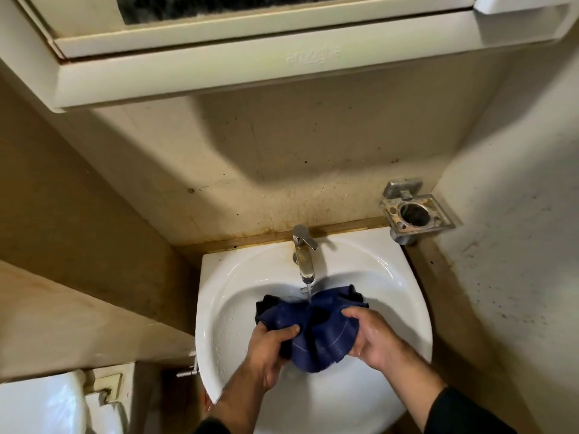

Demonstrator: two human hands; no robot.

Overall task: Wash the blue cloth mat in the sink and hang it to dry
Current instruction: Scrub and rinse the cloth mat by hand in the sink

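Head view: the blue cloth mat point(316, 327) is held bunched over the bowl of the white sink point(219, 296), directly under the tap point(303, 255), from which a thin stream of water is seen falling onto the folds near the middle of the cloth. The left hand point(266, 352) is clenched on the near left part of the mat, its thumb laid across the top of the fabric. The right hand point(372, 339) grasps the right side, its fingers point(351, 313) curled over the gathered edge. Both hands look wet.

The step in hand is judged to be wetting or rinsing, so the washing is taken to be under way and the hanging not yet begun.

Several things could go wrong from here. Water could be thrown over the rim onto the surrounding ledge point(445, 277) and the toilet point(40, 402) at lower left if the soaked cloth is wrung or shaken high above the bowl. Only the middle of the bundle is reached by the narrow stream, so folded-in parts may be left unwashed unless the mat is opened and turned. A heavy wet corner could slip from the fingers and cover the drain, which is hidden here. No rail or hook for drying is shown, though a metal holder point(416, 214) is fixed to the wall at right.
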